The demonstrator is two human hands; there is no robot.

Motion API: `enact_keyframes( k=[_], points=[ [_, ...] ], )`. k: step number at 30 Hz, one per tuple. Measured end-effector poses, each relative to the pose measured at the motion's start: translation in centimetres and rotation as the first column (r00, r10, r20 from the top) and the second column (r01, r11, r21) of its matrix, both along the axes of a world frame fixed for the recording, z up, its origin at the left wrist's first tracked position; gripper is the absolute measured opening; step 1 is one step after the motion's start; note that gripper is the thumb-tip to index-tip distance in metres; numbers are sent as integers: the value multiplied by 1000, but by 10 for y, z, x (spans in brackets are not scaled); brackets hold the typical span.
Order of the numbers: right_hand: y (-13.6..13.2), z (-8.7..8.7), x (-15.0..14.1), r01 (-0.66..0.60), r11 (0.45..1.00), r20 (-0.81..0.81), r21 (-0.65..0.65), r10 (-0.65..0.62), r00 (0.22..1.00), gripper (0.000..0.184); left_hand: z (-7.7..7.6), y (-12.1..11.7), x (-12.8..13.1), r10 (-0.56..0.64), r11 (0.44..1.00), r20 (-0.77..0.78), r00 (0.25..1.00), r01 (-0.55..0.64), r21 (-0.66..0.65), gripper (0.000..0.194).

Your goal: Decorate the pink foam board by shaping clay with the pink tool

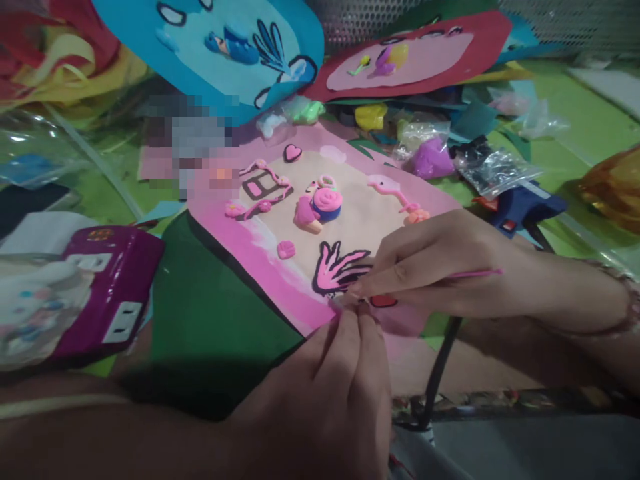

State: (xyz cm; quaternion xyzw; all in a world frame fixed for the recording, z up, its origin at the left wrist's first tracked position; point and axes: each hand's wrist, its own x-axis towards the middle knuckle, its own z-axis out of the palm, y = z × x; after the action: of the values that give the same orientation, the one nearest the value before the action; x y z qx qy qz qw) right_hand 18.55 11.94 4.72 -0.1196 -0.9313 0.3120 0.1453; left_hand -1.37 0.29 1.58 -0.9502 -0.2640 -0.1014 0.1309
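My left hand (333, 393) is closed, with its fingertips pressed together at the lower edge of a pink paper picture (270, 287). Whatever those fingertips hold is hidden. My right hand (445, 267) pinches a thin pink stick (475, 272), whose tip is covered by the fingers. Both sets of fingertips meet beside a small whitish piece (340, 301). Just above them is a pink plant-like shape with black outlines (333, 267), and a red piece (384, 301) shows under my right hand. A pink-and-blue clay snail (325, 203) sits mid-picture.
Blue (210, 73) and red (425, 57) paper pictures lean at the back. Bagged purple clay (433, 157) and a dark blue tool (525, 205) lie right. A purple case (107, 287) and a green sheet (210, 320) are left. The table edge is in front.
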Motion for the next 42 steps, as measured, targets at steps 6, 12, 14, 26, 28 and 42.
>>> enact_keyframes(
  k=[6, 12, 14, 26, 28, 42],
  points=[
    [2, -2, 5, 34, 998, -60, -46, -37, 998, 26, 1, -1, 0, 27, 1000, 12, 1000, -27, -15, 39],
    [1, -7, -1, 26, 994, -112, -103, -37, 993, 25, 2, -1, 2, -1, 1000, 29, 1000, 2, -13, 33],
    [1, -7, -2, 27, 991, -120, -128, -42, 992, 26, 2, -2, 2, 19, 1000, 35, 999, -19, -11, 33],
    [0, -7, -2, 75, 956, -133, -282, -116, 984, 23, -3, -3, 1, -39, 998, -56, 998, 37, -46, 45],
    [-1, -8, -3, 80, 959, -153, -271, -125, 980, 23, -3, -2, 0, -44, 999, -26, 999, 44, -19, 46],
    [0, -3, -5, 23, 999, -73, -48, -26, 997, 22, 5, 0, 9, 113, 994, 61, 992, -113, 5, 29]
  ],
)
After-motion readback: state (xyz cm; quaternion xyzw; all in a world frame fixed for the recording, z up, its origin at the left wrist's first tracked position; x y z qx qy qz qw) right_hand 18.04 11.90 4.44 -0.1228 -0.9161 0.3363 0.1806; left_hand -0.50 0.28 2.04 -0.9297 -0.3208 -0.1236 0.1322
